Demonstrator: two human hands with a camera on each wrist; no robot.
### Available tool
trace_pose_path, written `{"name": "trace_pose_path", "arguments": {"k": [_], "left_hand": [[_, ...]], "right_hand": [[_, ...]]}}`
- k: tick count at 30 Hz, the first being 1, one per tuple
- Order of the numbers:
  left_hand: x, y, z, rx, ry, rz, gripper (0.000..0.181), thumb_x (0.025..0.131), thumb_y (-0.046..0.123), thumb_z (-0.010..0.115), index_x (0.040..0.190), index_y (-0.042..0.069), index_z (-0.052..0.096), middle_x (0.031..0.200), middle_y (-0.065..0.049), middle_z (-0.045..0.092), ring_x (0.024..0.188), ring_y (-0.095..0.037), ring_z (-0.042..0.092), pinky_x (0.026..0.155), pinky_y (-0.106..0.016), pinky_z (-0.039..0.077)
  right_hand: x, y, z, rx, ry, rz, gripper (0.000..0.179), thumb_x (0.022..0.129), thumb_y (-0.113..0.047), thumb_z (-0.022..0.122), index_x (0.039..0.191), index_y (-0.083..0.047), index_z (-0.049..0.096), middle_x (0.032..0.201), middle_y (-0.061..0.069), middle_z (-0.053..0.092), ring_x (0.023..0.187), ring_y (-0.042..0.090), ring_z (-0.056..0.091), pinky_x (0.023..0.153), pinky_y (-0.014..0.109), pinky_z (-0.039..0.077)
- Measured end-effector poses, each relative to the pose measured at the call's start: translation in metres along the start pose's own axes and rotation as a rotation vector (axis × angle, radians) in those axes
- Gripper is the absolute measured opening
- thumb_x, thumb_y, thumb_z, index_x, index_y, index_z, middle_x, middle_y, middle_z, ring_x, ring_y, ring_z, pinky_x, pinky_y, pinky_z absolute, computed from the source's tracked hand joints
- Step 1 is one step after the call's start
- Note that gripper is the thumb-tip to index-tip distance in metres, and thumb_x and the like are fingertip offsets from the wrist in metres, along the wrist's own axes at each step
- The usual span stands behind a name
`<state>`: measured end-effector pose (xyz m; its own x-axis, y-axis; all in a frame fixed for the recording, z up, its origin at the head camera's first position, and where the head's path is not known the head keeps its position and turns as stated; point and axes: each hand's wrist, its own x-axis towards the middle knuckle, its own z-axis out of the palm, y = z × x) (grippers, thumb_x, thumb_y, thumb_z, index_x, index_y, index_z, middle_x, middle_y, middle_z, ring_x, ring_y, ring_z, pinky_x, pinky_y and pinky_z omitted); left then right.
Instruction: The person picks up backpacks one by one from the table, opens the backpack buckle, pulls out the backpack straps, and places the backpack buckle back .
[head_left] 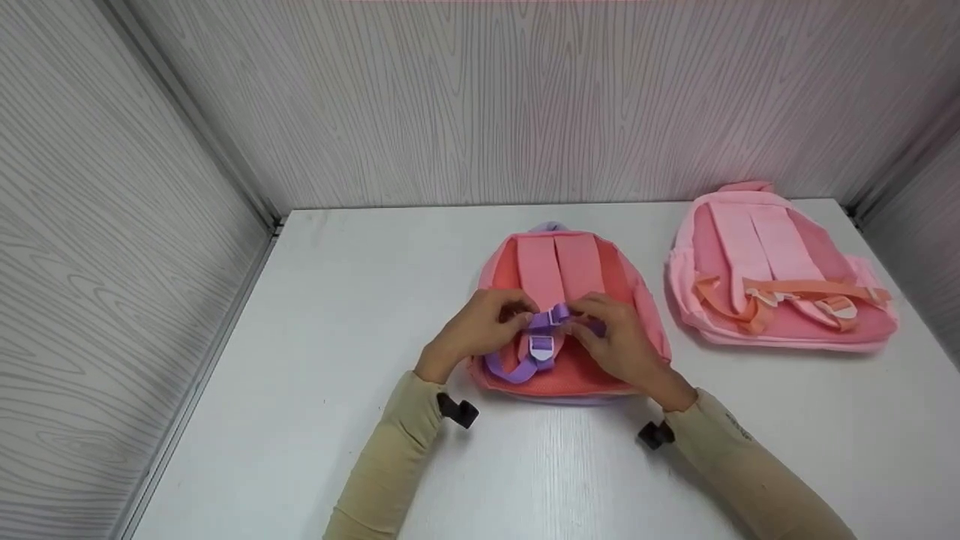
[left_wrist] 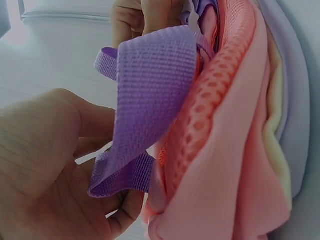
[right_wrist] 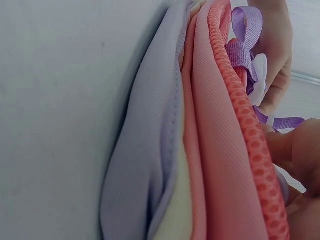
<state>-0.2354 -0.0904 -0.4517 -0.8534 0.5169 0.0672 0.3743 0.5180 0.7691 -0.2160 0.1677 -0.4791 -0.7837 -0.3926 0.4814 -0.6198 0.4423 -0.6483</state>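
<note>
A small coral-pink backpack [head_left: 592, 381] lies with its strap side up on the white table. Its purple webbing strap [head_left: 517, 373] runs through white plastic buckles, one lower buckle [head_left: 541, 348] lying on the back panel. My left hand [head_left: 480, 324] pinches the webbing just left of the upper buckle [head_left: 555, 316]. On the other side, my right hand [head_left: 622, 341] pinches the webbing beside that same buckle. The left wrist view shows a wide purple loop [left_wrist: 150, 95] close by the left fingers. Right fingertips are partly hidden behind the bag's edge in the right wrist view.
A second, lighter pink backpack [head_left: 814, 244] with orange straps [head_left: 817, 288] lies at the right on the table [head_left: 360, 300]. Wood-patterned panels [head_left: 465, 105] stand behind and at both sides. A small black device sits at each wrist.
</note>
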Motion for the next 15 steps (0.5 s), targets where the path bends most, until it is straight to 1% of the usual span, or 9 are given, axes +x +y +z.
{"name": "trace_pose_path", "arguments": {"k": [6, 11, 15], "left_hand": [[0.002, 0.002, 0.006, -0.016, 0.035, 0.015, 0.018, 0.107, 0.014, 0.064, 0.119, 0.012, 0.077, 0.108, 0.000, 0.073, 0.093, -0.014, 0.062, 0.086, -0.031, 0.056], [0.004, 0.004, 0.014, -0.034, 0.059, 0.045, 0.019, 0.106, 0.013, 0.063, 0.120, 0.012, 0.077, 0.107, 0.000, 0.073, 0.090, -0.013, 0.062, 0.083, -0.029, 0.055], [0.004, 0.006, 0.016, -0.047, 0.058, 0.047, 0.019, 0.107, 0.014, 0.064, 0.121, 0.012, 0.076, 0.108, 0.000, 0.074, 0.091, -0.013, 0.063, 0.085, -0.030, 0.055]], "right_hand": [[0.000, 0.000, 0.000, 0.007, -0.005, -0.004, 0.024, 0.096, 0.000, 0.077, 0.118, -0.008, 0.080, 0.108, 0.004, 0.076, 0.099, 0.015, 0.070, 0.095, 0.033, 0.061], [0.000, 0.000, 0.001, 0.009, -0.013, -0.017, 0.024, 0.095, -0.001, 0.078, 0.118, -0.009, 0.080, 0.109, 0.003, 0.076, 0.098, 0.015, 0.068, 0.094, 0.035, 0.061], [0.000, 0.000, 0.001, 0.023, -0.014, -0.012, 0.025, 0.096, -0.002, 0.078, 0.120, -0.010, 0.080, 0.111, 0.001, 0.077, 0.100, 0.015, 0.069, 0.095, 0.034, 0.061]]}}
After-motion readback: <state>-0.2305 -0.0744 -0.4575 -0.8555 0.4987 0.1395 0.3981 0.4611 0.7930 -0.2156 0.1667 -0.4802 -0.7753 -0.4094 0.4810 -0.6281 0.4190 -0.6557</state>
